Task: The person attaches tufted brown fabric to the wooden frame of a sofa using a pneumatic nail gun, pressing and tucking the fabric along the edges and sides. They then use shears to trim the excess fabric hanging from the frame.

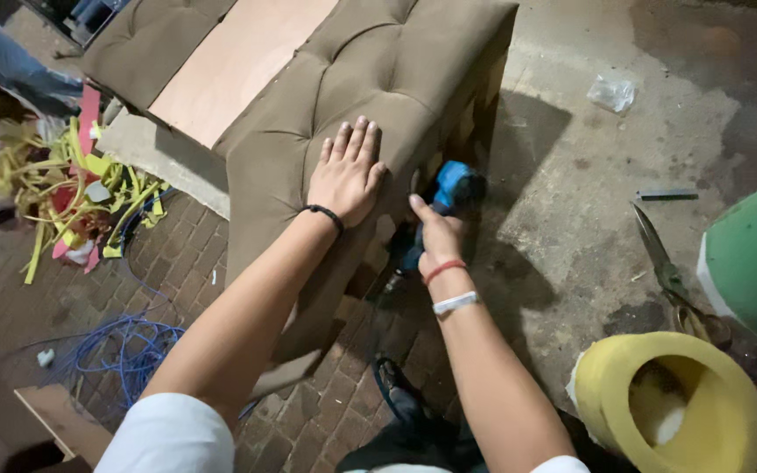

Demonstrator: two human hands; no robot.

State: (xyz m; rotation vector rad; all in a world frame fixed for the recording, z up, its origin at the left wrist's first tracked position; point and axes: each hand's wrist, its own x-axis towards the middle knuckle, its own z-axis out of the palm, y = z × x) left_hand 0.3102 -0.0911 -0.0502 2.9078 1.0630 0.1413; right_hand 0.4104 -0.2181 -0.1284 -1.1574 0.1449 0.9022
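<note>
My left hand lies flat, fingers together, on the brown tufted fabric stretched over a furniture frame. A black band circles that wrist. My right hand grips a blue and black staple gun pressed against the shadowed side of the frame, just right of my left hand. That wrist wears a red and a white band. A bare plywood panel shows between the fabric pieces on top.
Large scissors lie on the concrete at right, beside a yellow foam roll and a green roll. Yellow and red scraps pile up at left. A blue hose coils on the brick floor. A person's legs stand at top left.
</note>
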